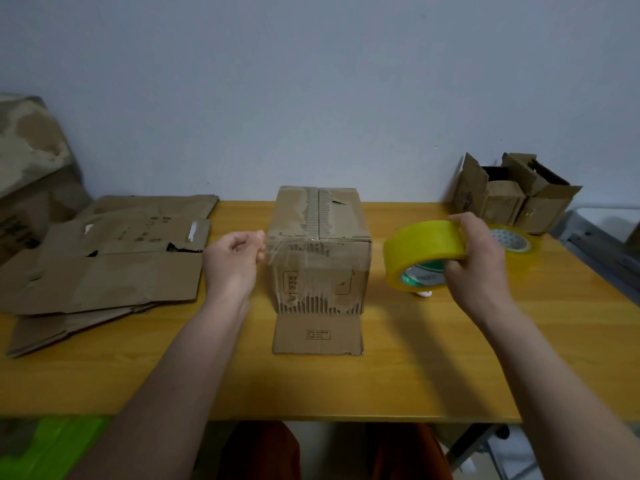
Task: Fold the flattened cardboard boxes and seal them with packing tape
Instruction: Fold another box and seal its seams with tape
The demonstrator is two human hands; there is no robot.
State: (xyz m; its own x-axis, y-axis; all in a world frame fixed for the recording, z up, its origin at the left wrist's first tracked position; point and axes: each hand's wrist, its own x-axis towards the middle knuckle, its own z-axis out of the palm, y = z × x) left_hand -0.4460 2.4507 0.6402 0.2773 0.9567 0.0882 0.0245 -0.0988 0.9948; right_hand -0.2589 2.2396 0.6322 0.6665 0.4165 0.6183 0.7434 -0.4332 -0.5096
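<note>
The box [318,251] stands at frame centre on the table [415,368]. The left hand [235,261], just left of it, pinches a clear tape end [273,252] against its edge. The right hand [479,258], right of the box, grips the yellow tape roll [420,254] above the table.

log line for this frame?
left hand: pinches tape end | right hand: grips tape roll | box: folded, upright

Folded brown corrugated cardboard box [318,251]: torn ribbed patches, black printed marks. Round plastic tape roll [424,254]: translucent yellow, green-and-white core label. Wooden surface [415,368]: yellow-orange grain.
</note>
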